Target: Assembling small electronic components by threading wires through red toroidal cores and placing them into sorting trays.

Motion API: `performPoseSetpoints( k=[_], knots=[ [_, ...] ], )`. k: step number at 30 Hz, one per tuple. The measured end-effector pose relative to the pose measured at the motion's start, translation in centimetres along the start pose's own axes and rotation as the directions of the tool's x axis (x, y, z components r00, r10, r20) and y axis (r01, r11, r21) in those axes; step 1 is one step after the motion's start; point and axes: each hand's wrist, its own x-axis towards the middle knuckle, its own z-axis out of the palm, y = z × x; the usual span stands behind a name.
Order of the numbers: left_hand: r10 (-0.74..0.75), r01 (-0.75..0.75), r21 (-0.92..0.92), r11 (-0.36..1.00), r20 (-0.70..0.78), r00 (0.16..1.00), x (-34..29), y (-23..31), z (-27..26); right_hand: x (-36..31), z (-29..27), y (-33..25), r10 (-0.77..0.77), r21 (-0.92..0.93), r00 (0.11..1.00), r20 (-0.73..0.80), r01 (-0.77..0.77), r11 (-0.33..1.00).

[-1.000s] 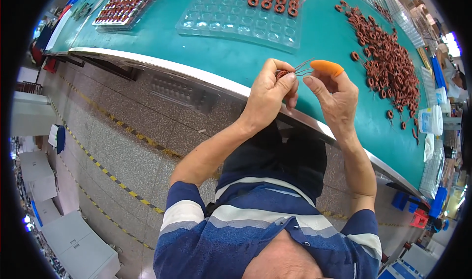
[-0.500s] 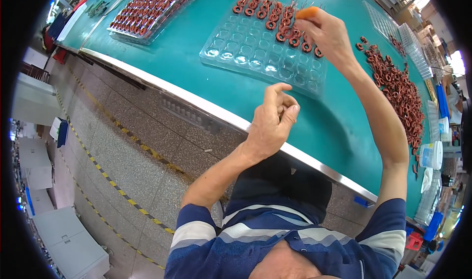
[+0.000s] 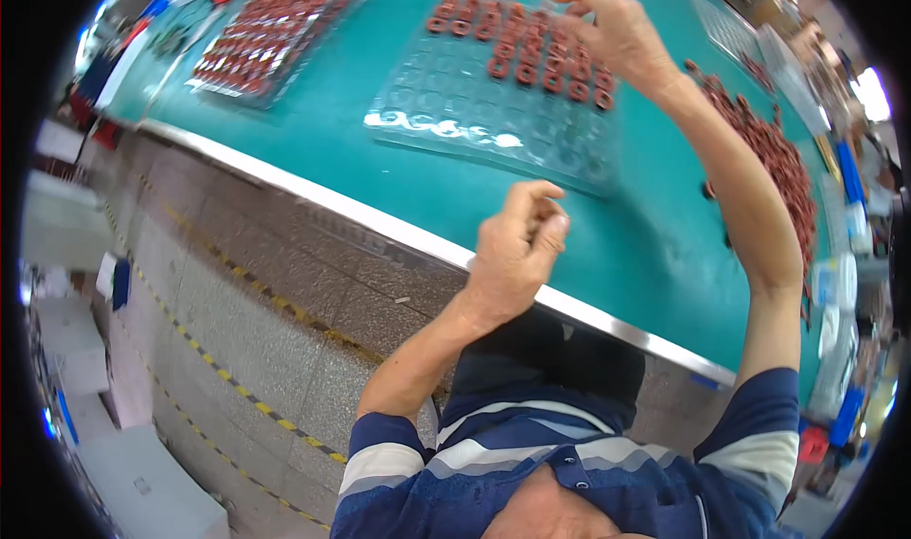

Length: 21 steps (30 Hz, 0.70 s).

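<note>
A clear plastic tray (image 3: pixel 446 139) with round pockets lies on the green table. Small red-brown wire-wound rings (image 3: pixel 525 71) fill its far and right pockets; the nearer left pockets hold none. Over the tray's far right part is my right hand (image 3: pixel 622 41), an orange cover on one fingertip. Its fingers bend together among the rings, and blur hides what is between them. My left hand (image 3: pixel 517 250) hovers by the table's near edge, short of the tray. Its fingers are curled in toward the thumb, with nothing visible in them.
A big heap of loose rings (image 3: pixel 773 164) spreads along the right side. At the left stands a stack of filled trays (image 3: pixel 270 41). More clear trays (image 3: pixel 726 27) lie at the far right. A pale strip (image 3: pixel 380 228) edges the green table (image 3: pixel 313 145).
My right hand has moved slightly away from me, over the tray's far part. My left hand stays curled in nearly the same place. The whole view has shifted a little and is blurrier.
</note>
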Motion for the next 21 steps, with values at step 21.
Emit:
performPoseSetpoints(
  k=[21],
  knots=[
    [-0.056,0.049,0.121,0.991,0.053,0.997,-0.6,0.7,1.9,-22.3,-6.6,0.3,-0.113,-0.111,0.994,-0.008,0.111,0.988]
  ],
)
